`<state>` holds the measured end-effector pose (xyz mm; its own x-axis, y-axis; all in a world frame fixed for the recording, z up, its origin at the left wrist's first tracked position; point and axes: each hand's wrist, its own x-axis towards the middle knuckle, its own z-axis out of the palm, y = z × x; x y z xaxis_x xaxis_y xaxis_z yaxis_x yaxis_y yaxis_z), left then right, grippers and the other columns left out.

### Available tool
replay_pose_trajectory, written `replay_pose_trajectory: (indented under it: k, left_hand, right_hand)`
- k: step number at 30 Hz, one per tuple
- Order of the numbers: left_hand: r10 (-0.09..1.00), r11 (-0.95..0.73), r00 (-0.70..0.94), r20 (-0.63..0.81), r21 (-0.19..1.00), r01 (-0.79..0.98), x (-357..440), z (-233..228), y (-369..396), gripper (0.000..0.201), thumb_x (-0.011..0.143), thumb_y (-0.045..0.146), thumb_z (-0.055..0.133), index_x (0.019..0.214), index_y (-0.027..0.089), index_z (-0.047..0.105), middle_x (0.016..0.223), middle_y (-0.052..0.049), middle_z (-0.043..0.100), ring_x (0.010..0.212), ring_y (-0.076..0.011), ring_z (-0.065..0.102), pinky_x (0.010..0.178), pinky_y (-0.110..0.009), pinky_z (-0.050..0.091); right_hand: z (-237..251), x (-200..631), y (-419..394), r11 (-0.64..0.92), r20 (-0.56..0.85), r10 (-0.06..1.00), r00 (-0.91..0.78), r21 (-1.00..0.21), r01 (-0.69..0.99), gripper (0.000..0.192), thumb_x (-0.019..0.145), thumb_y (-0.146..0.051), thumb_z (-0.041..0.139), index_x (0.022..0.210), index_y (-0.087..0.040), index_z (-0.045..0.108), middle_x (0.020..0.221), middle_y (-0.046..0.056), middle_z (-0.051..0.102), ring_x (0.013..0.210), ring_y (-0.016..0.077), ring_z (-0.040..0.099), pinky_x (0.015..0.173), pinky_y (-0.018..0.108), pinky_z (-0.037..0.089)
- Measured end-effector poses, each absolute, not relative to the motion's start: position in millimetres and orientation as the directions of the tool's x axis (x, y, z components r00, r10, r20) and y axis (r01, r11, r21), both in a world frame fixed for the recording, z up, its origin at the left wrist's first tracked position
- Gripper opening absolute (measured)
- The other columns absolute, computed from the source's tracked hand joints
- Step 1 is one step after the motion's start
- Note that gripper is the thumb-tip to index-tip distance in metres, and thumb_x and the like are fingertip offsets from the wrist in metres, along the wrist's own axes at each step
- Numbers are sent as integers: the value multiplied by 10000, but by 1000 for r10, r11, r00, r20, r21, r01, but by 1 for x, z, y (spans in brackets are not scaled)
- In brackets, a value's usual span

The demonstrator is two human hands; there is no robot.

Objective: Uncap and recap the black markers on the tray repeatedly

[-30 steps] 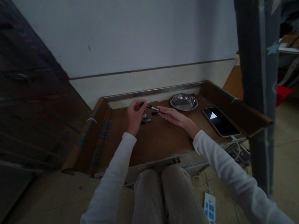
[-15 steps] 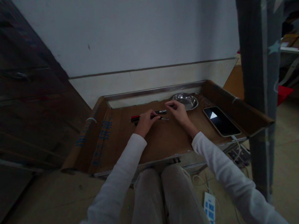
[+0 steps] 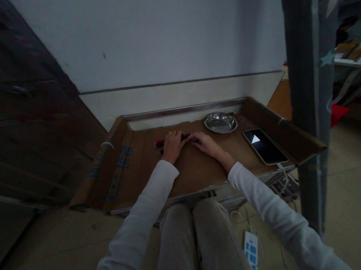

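Note:
Slim pens [image 3: 159, 143], one with a red part and others dark, lie side by side on brown cardboard, their middles covered by my left hand. My left hand [image 3: 173, 146] is closed over them, with fingers wrapped around a dark pen. Fingertip to fingertip with it, my right hand [image 3: 208, 144] is closed in a pinch at the pen's right end. Whatever small piece the right fingers hold is hidden. A round shiny metal dish [image 3: 220, 123] stands just beyond my right hand, showing nothing inside.
The cardboard-lined table [image 3: 146, 173] has raised side flaps. At its right a phone [image 3: 265, 146] lies with a white cable plugged in. A grey wrapped post [image 3: 303, 103] rises at the right edge, a wall stands behind, and a power strip [image 3: 251, 251] is on the floor.
My right hand has come left and down from near the dish to meet my left hand. The metal tip of the pen, seen before, is now covered by the fingers.

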<state>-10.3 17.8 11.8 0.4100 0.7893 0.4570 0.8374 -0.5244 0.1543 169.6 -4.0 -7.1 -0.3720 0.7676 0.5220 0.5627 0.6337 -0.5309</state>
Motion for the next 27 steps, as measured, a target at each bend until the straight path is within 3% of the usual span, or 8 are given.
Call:
replay_pose_trajectory:
  k: [5,12,20,27]
  left_hand:
    - [786,-553,429,445,195,810,-18,14,14,204,854,330,565,1009,196,566,997,-71,623,958,-227,505,841,-335,341]
    - [777,-552,446,443,139,822,-17,14,17,140,869,306,539,956,232,621,1004,-57,618,964,-236,493,833,-356,332]
    - [742,-582,461,487,126,804,-15,12,14,228,882,305,517,1075,205,589,1054,-80,564,990,-231,483,849,-351,353]
    - [682,-636,549,484,21,772,-9,7,12,139,866,311,539,930,206,603,984,-70,561,938,-237,488,824,-365,360]
  right_hand:
    - [-6,170,-8,648,519,755,-400,-502,573,292,822,-153,526,1102,-227,564,1076,55,594,1010,190,549,902,355,430]
    - [-7,179,-5,562,505,782,-365,-318,763,121,834,-255,586,930,-203,638,942,74,565,915,215,515,843,364,416]
    - [-10,179,-1,513,460,815,-353,-288,808,167,864,-258,562,988,-197,655,989,80,606,953,201,526,848,337,396]
    - [-7,180,-1,481,450,831,-326,-289,827,163,862,-261,563,976,-203,664,966,74,627,924,204,538,819,331,391]
